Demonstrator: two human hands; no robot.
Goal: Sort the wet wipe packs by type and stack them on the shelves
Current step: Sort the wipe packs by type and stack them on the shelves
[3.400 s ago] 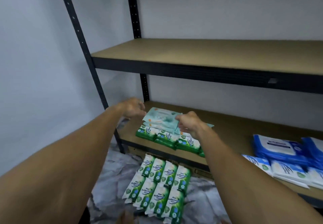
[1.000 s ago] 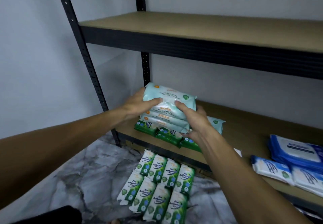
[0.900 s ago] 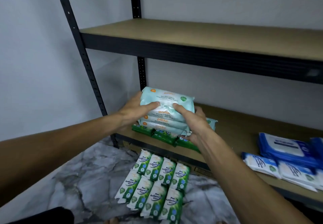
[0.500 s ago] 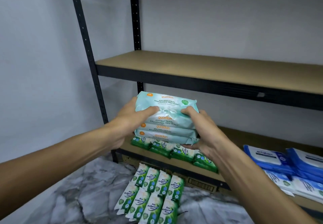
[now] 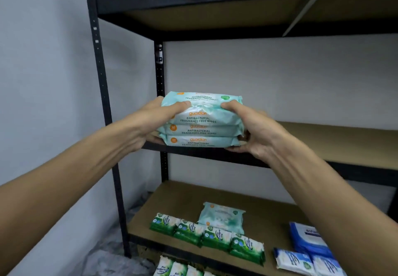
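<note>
Left grip (image 5: 148,125) at 9 o'clock and right grip (image 5: 254,129) at 3 o'clock clasp, fingers curled, a stack of three pale mint plastic wet wipe packs (image 5: 202,125) at the front edge of the tan board middle shelf (image 5: 336,138).

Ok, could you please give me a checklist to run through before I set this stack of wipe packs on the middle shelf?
1. Grip: the left hand and right hand hold opposite ends of the stack of three pale teal wipe packs: ok.
2. Packs squarely aligned in the stack: ok.
3. Tan wooden board of the middle shelf bare to the right of the stack: ok; behind the stack: cannot tell.
4. Headroom beneath the black-framed upper shelf: ok.
5. All matching packs collected: not ok, a single pale teal pack lies on the lower shelf behind the row of green packs.
</note>
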